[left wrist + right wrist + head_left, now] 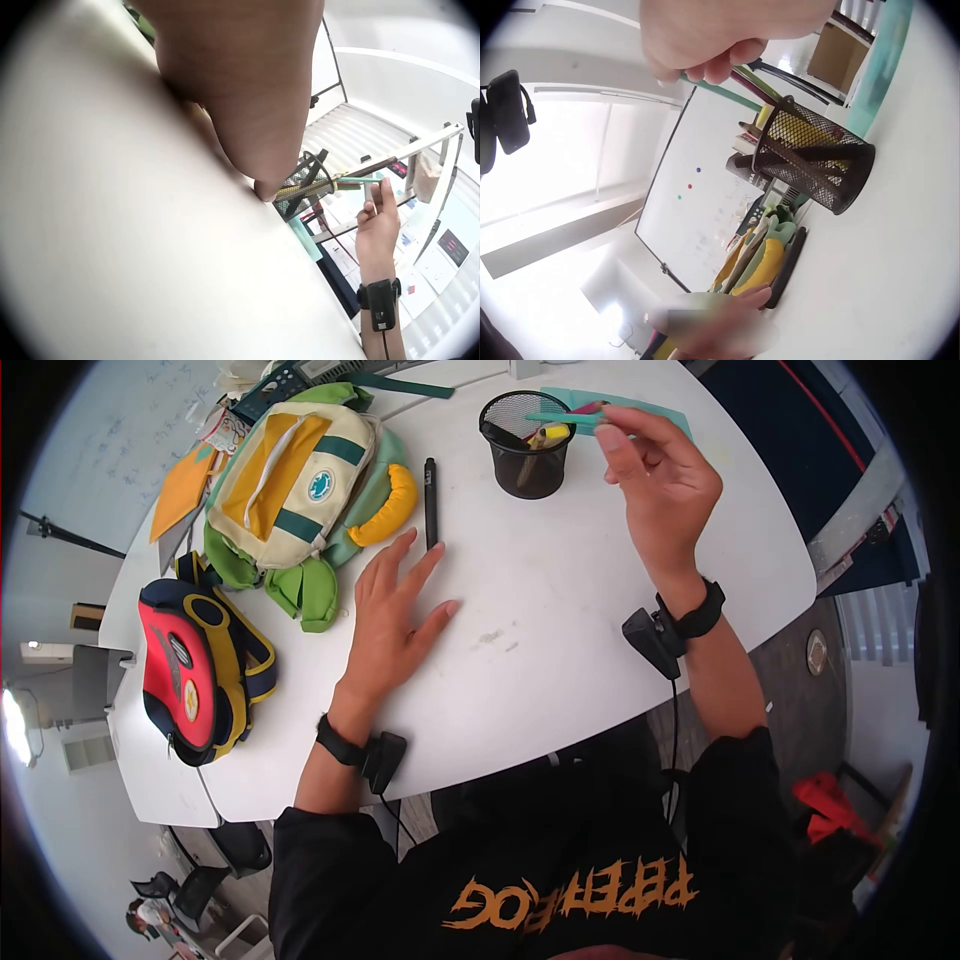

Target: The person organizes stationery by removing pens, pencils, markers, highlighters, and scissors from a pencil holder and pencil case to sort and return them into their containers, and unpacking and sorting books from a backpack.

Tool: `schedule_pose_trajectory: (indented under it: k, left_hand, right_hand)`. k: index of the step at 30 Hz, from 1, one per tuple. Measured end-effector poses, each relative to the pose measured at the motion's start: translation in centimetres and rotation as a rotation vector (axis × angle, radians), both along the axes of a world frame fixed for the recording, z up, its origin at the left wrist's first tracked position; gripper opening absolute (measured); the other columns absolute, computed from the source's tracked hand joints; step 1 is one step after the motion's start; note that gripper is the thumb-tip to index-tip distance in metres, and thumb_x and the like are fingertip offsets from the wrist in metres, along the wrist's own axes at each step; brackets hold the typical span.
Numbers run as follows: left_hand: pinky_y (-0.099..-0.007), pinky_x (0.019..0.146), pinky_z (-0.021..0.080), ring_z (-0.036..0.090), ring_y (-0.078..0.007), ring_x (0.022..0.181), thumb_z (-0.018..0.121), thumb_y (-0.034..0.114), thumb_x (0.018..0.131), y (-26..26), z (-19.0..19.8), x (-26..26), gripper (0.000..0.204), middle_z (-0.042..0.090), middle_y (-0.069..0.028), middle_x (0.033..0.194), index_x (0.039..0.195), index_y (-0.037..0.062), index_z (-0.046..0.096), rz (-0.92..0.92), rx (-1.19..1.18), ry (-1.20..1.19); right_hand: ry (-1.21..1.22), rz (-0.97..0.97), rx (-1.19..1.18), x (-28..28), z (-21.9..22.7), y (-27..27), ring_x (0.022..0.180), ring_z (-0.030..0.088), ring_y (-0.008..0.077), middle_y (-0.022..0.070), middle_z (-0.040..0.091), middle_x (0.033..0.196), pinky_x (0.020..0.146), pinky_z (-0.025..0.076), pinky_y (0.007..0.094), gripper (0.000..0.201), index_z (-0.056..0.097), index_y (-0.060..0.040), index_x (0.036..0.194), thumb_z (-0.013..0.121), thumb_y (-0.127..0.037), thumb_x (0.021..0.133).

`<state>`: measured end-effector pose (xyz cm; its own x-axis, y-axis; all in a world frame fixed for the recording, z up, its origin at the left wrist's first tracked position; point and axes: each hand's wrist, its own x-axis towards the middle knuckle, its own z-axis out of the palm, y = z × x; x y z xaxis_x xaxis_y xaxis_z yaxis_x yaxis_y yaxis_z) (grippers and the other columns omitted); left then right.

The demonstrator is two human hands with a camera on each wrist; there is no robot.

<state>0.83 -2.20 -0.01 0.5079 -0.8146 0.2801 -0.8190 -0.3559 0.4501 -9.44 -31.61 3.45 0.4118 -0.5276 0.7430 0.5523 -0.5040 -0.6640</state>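
Observation:
My right hand (672, 482) is raised beside the black mesh pen cup (528, 472) and pinches a thin teal pencil (580, 418) between thumb and fingers. The pencil lies across the cup's opening in the head view. In the right wrist view, the pencil (724, 93) slants from the fingertips to the cup's rim. Pens and pencils stand in the cup, among them a yellow highlighter (552, 433). My left hand (388, 622) rests on the table with spread, relaxed fingers, its fingertips close to a black marker (431, 505).
A cream, green and yellow backpack (300, 490) lies beyond my left hand. Nearer on the left is a red and navy bag (185, 670). A teal sheet (660, 420) lies behind the cup on the white table (560, 620), whose edge curves at the right.

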Motion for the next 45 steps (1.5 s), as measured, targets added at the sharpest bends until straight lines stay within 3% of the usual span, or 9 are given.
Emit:
schedule_pose_trajectory:
  k: [8,14,22,26,31,34,38,41,45]
  left_hand:
    - [-0.0492,0.122,0.034,0.047,-0.0389,0.145,0.078,0.025,0.094,-0.1,-0.1,0.2,0.059,0.051,-0.0177,0.159,0.148,0.0096,0.061,0.018,0.01,-0.038]
    - [-0.0437,0.113,0.045,0.058,-0.035,0.132,0.078,0.011,0.091,0.0,-0.4,0.6,0.037,0.067,-0.0154,0.138,0.127,0.0045,0.072,0.082,-0.132,0.037]
    - [-0.0376,0.098,0.054,0.069,-0.0286,0.107,0.078,-0.006,0.085,0.0,-0.5,0.5,0.019,0.076,-0.0104,0.113,0.102,0.0025,0.074,0.146,-0.235,0.066]
    - [-0.0341,0.097,0.054,0.07,-0.0243,0.107,0.076,-0.007,0.087,-0.1,-0.6,0.3,0.018,0.076,-0.0101,0.11,0.102,0.0026,0.074,0.156,-0.342,0.133]
    - [-0.0332,0.099,0.053,0.071,-0.0222,0.108,0.075,-0.008,0.09,0.0,-0.2,0.3,0.019,0.076,-0.0107,0.113,0.106,0.0019,0.072,0.036,-0.39,0.165]
    - [-0.0329,0.092,0.056,0.073,-0.0233,0.102,0.076,-0.008,0.09,-0.1,-0.5,0.4,0.02,0.077,-0.0104,0.11,0.107,0.002,0.074,0.064,-0.521,0.175]
    - [-0.0298,0.092,0.056,0.072,-0.0177,0.103,0.076,-0.004,0.094,0.4,-1.1,0.6,0.026,0.075,-0.0107,0.12,0.119,0.0013,0.071,0.063,-0.525,0.242]
    - [-0.0275,0.088,0.057,0.072,-0.0149,0.1,0.077,-0.003,0.094,0.2,-0.8,0.5,0.036,0.072,-0.0104,0.127,0.129,0.0011,0.066,0.104,-0.542,0.248]
    - [-0.0275,0.085,0.057,0.071,-0.0121,0.096,0.076,0.0,0.095,0.2,-1.0,0.7,0.04,0.071,-0.0082,0.128,0.133,0.0006,0.064,0.105,-0.492,0.321]
  right_hand:
    - [0.187,0.104,0.012,0.2,-0.5,0.8,0.069,0.066,0.0026,0.0083,0.079,0.104,0.064,0.051,0.0186,0.04,0.071,-0.0002,0.134,0.081,-0.007,0.095]
    - [0.186,0.195,0.029,0.5,-0.6,1.0,0.069,0.067,0.003,0.0099,0.08,0.113,0.063,0.051,0.0194,0.047,0.066,-0.001,0.142,0.078,-0.006,0.097]
    - [0.121,0.124,-0.068,0.0,-0.8,1.2,0.063,0.06,0.002,0.0018,0.075,0.094,0.06,0.047,0.0189,0.028,0.074,-0.0009,0.119,0.081,-0.005,0.092]
    - [0.198,0.238,-0.334,-0.4,-0.2,1.1,0.066,0.059,0.0036,0.0012,0.072,0.088,0.059,0.045,0.0193,0.015,0.077,-0.0047,0.099,0.085,-0.003,0.085]
    - [0.365,0.289,-0.538,-0.1,-0.5,2.4,0.078,0.068,0.0201,0.0037,0.076,0.093,0.064,0.054,0.0296,0.021,0.08,-0.0098,0.1,0.087,-0.012,0.08]
    - [0.405,0.343,-0.691,0.2,-1.6,2.0,0.075,0.068,0.0192,0.0058,0.075,0.093,0.063,0.052,0.0282,0.024,0.08,-0.0071,0.105,0.086,-0.007,0.081]
    - [0.431,0.37,-0.532,-0.3,-0.8,2.6,0.066,0.066,0.016,0.0031,0.076,0.091,0.058,0.051,0.0263,0.02,0.08,-0.0091,0.101,0.087,-0.011,0.082]
    - [0.09,0.166,-0.367,-0.5,0.2,2.0,0.065,0.058,0.0047,0.002,0.073,0.089,0.056,0.044,0.0195,0.021,0.08,-0.0051,0.102,0.087,-0.002,0.082]
    - [-0.125,-0.037,-0.312,-0.5,0.5,-0.7,0.067,0.058,0.0035,0.0022,0.073,0.087,0.057,0.044,0.0183,0.018,0.079,-0.0027,0.103,0.085,-0.001,0.086]
